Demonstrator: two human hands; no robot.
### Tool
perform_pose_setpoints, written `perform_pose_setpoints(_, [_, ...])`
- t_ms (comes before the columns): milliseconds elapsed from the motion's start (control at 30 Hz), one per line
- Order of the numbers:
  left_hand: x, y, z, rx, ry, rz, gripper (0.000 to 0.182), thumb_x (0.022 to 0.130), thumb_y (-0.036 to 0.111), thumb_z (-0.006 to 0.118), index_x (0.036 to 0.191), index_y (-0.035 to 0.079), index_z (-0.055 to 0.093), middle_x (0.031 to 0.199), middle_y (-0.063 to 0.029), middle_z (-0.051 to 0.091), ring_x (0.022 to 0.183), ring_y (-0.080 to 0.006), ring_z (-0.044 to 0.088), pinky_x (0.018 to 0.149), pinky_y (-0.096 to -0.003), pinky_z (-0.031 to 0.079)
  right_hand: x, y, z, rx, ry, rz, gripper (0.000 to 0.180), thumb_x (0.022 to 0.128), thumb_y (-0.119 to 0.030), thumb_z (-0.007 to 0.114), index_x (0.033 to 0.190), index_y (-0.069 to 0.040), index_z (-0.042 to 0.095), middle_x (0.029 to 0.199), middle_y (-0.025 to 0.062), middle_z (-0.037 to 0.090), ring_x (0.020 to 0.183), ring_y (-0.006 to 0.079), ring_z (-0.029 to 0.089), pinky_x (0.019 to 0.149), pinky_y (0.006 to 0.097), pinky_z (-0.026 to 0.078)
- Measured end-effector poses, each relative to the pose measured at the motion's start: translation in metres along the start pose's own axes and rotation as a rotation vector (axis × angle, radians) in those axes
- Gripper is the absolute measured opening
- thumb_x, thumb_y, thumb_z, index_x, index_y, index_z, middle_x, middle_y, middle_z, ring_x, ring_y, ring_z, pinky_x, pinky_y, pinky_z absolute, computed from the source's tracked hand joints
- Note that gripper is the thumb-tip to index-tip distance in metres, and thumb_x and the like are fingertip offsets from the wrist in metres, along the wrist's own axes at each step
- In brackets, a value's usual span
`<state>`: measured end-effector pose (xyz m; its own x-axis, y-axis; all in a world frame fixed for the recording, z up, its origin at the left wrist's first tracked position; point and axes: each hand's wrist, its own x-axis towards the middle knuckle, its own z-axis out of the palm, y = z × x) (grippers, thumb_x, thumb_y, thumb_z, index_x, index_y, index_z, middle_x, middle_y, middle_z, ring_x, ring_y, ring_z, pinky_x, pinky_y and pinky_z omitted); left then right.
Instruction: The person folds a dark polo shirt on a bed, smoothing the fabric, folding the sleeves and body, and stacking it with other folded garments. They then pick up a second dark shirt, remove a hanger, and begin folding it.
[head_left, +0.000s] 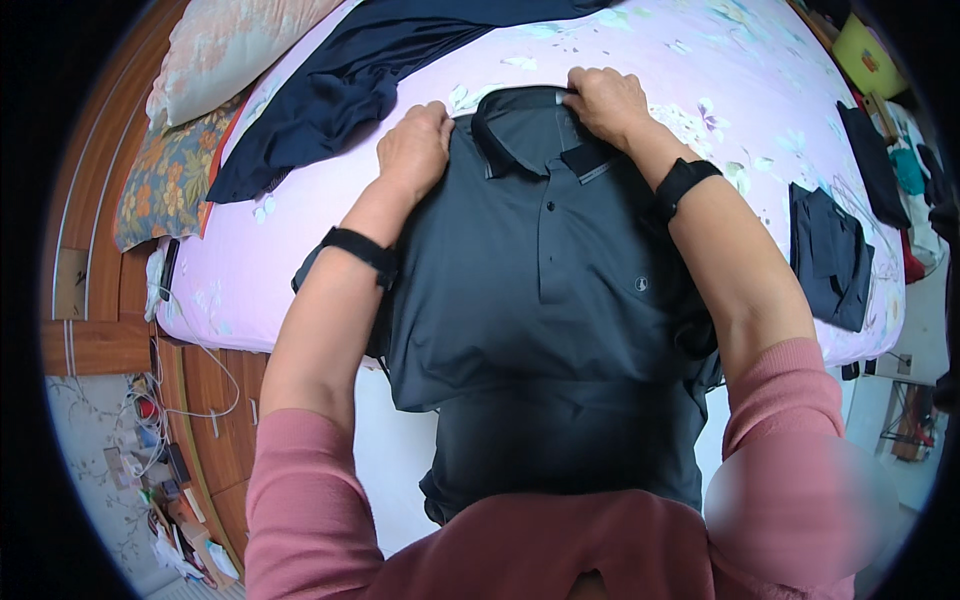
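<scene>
A dark grey polo shirt (480, 247) lies front up before me, its collar at the far end and its lower part hanging over the bed's near edge. My left hand (416, 146) grips the shirt at the shoulder left of the collar. At the collar's right side, my right hand (609, 105) pinches the fabric, beside the raised black collar (510, 112). One collar flap on the right is turned outward, showing a pale trim line. Below the neck runs a buttoned placket (551, 240), and a small round emblem (641, 283) marks the chest.
The bed sheet (720, 67) is pink with flowers. Navy garments (322, 97) lie at the far left near two pillows (225, 60). A folded dark garment (829, 255) rests on the right. Wooden drawers (217, 405) and loose cables (154, 420) are at lower left.
</scene>
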<state>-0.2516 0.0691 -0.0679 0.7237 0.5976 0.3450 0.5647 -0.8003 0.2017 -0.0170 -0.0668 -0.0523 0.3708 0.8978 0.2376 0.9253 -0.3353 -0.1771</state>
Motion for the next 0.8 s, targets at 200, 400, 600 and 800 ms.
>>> perform_pose_setpoints(200, [0.008,0.010,-0.006,0.144,0.018,0.078,0.013,0.092,0.019,0.061,0.099,0.008,0.061,0.099,-0.0135,0.061,0.081,-0.0350,0.065,0.069,-0.0444,0.051,-0.008,0.004,-0.017,0.001,0.162,-0.087,0.023,0.089,-0.030,0.065,0.103,-0.012,0.068,0.099,0.0101,0.070,0.099,0.0301,0.064,0.086,0.0452,0.047])
perform_pose_setpoints(400, [0.006,0.038,-0.036,-0.435,-0.272,0.566,0.033,0.077,0.002,0.073,0.109,0.005,0.065,0.118,-0.0089,0.061,0.094,-0.0288,0.063,0.077,-0.0375,0.051,-0.048,0.002,-0.039,0.287,-0.151,-0.249,0.023,0.087,-0.021,0.068,0.106,-0.009,0.069,0.099,0.0137,0.070,0.093,0.0323,0.067,0.080,0.0404,0.053])
perform_pose_setpoints(600, [0.021,0.078,-0.012,-0.289,-0.328,0.291,0.015,0.083,0.010,0.071,0.095,0.002,0.066,0.087,-0.0093,0.068,0.080,-0.0278,0.066,0.072,-0.0342,0.053,-0.065,0.005,-0.046,0.559,-0.189,-0.150,0.010,0.090,-0.006,0.066,0.099,-0.001,0.065,0.086,0.0068,0.065,0.071,0.0169,0.060,0.065,0.0292,0.051])
perform_pose_setpoints(800, [0.034,0.087,0.002,-0.371,-0.444,0.093,0.013,0.086,0.010,0.071,0.092,0.001,0.065,0.078,-0.0089,0.066,0.055,-0.0144,0.060,0.049,-0.0288,0.049,-0.064,0.015,-0.043,0.699,-0.073,-0.115,0.004,0.094,-0.006,0.060,0.095,-0.002,0.061,0.079,0.0019,0.059,0.066,0.0102,0.054,0.060,0.0259,0.048])
